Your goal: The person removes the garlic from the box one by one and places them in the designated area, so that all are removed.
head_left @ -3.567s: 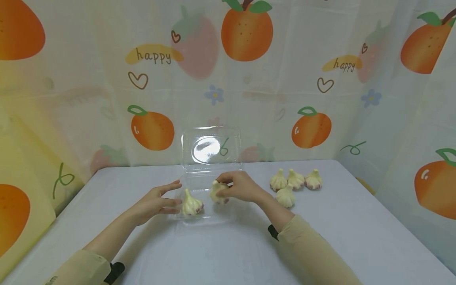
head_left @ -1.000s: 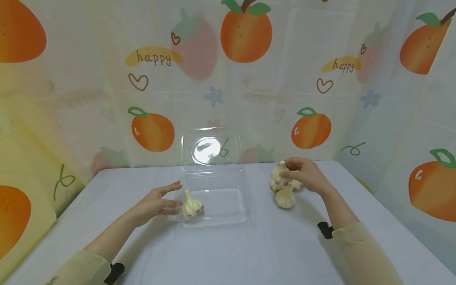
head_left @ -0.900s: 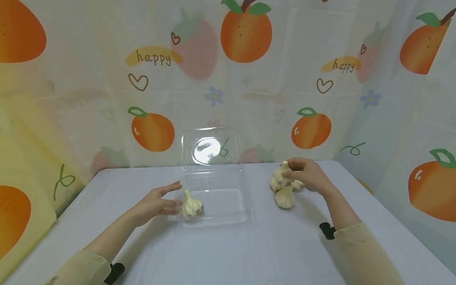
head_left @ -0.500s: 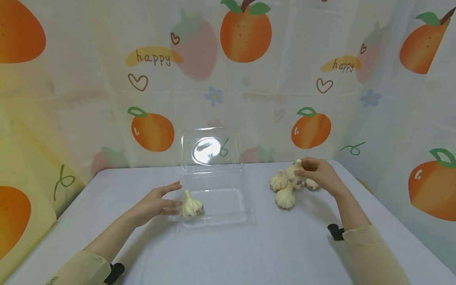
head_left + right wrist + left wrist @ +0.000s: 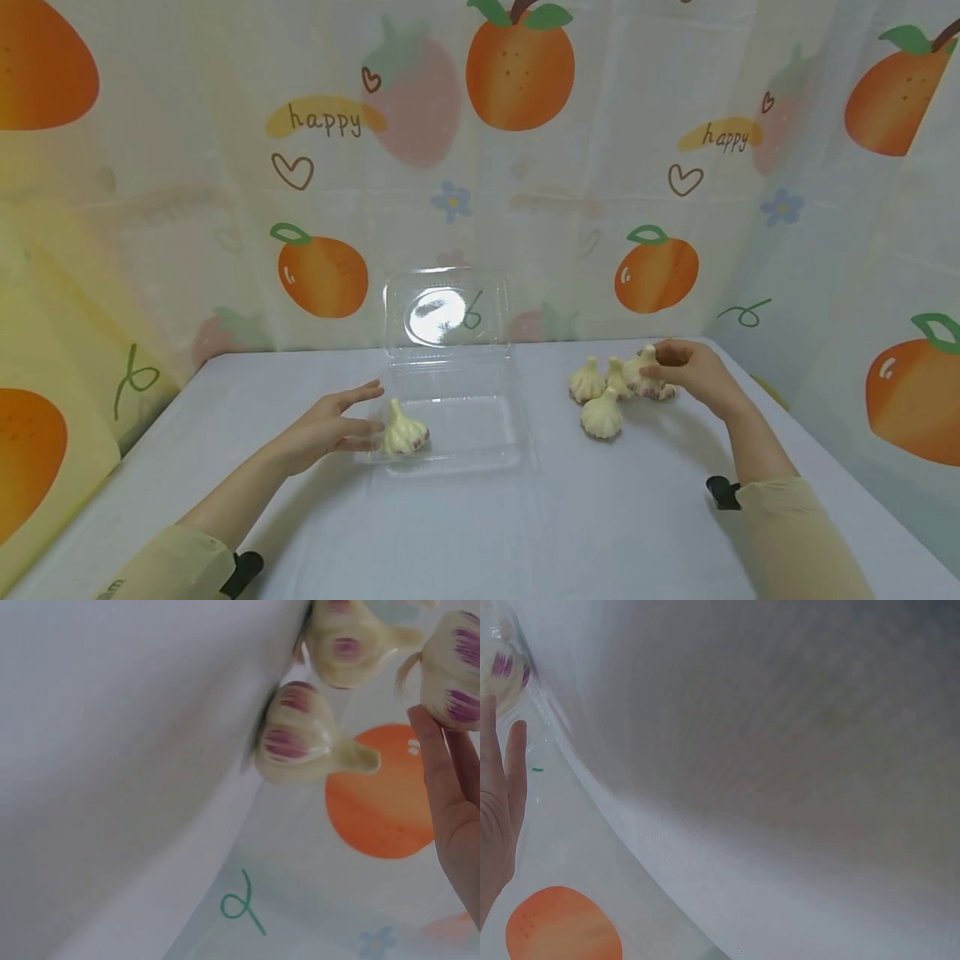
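My left hand [image 5: 326, 425] rests its extended fingers along the left side of a clear plastic clamshell box [image 5: 487, 429], whose lid [image 5: 480, 333] stands raised. One garlic bulb [image 5: 405, 431] sits upright in the box's left part, close to those fingertips; the left wrist view catches only a piece of this garlic bulb [image 5: 506, 671]. On the right, my right hand [image 5: 697, 373] pinches another garlic bulb [image 5: 639, 372] between thumb and fingers, held above the table. That held garlic bulb [image 5: 454, 671] partly hides bulbs behind it, near the loose garlic bulb [image 5: 602, 415] in front.
Several garlic bulbs, among them a left one [image 5: 587, 381], cluster at the table's back right. A white cloth covers the table [image 5: 450, 533]. A fruit-print curtain [image 5: 525, 200] hangs right behind its far edge.
From inside the box, my right hand has carried the garlic bulb rightward to the cluster. Over the last second it moves further right above the bulbs. My left hand stays put.
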{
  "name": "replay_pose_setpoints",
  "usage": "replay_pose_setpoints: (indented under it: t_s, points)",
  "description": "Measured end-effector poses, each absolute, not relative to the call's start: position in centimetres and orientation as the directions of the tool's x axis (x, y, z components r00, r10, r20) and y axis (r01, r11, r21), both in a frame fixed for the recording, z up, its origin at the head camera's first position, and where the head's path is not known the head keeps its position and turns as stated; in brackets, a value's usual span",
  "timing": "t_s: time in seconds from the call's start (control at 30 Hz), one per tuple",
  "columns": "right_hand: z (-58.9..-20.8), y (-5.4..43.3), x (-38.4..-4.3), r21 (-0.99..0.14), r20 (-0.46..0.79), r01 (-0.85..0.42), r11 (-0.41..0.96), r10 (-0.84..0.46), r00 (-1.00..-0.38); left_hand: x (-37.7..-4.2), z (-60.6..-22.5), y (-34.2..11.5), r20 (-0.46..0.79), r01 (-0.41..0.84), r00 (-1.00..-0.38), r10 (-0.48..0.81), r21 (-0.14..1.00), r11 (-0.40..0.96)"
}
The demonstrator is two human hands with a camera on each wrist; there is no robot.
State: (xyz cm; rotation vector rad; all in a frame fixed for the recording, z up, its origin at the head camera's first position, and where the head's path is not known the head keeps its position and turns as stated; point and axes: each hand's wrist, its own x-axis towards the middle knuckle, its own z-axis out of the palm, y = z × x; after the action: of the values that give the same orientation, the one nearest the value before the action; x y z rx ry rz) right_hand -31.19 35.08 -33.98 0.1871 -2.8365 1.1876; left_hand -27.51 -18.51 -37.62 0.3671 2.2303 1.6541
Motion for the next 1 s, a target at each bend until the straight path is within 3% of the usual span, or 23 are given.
replay_pose_setpoints:
  t_s: [1.0]
  points:
    - [-36.1, 35.7, -30.9, -0.705, -0.048, -0.138, 0.695, -0.241, -0.969, -27.6, -37.6, -18.4, -0.116, 0.012, -0.909, 0.4, 0.953, 0.304]
